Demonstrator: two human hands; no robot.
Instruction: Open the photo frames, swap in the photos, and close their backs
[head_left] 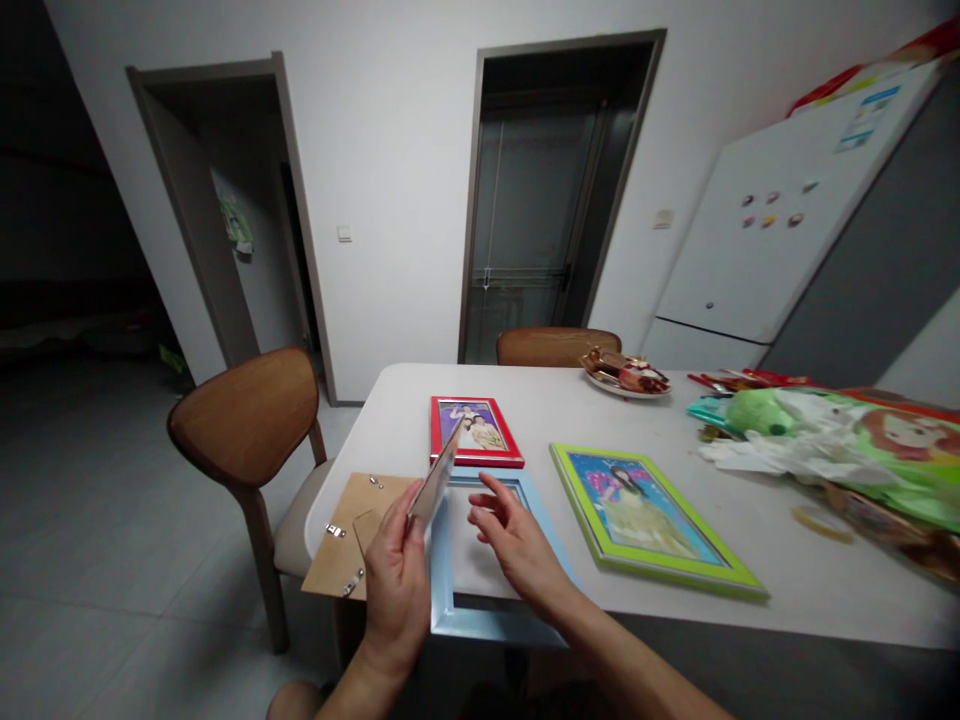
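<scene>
My left hand (397, 575) is closed on a thin photo-sized sheet (436, 477), which stands tilted and nearly edge-on to me, so its face is mostly hidden. Fingers apart and holding nothing, my right hand (521, 545) hovers just right of the sheet. Below both hands lies a light blue picture frame (499, 628) with its opening showing the white table through it. A brown backing board (322, 572) with metal clips and a wire stand rests left of it, partly behind my left hand.
On the white table (540, 400) lie a red framed photo (513, 455) and a lime green framed picture (589, 520). Farther right are a plate of wrapped items (626, 378), crumpled green and white packaging (795, 430) and a tape roll (823, 524). A wooden chair (251, 415) stands left.
</scene>
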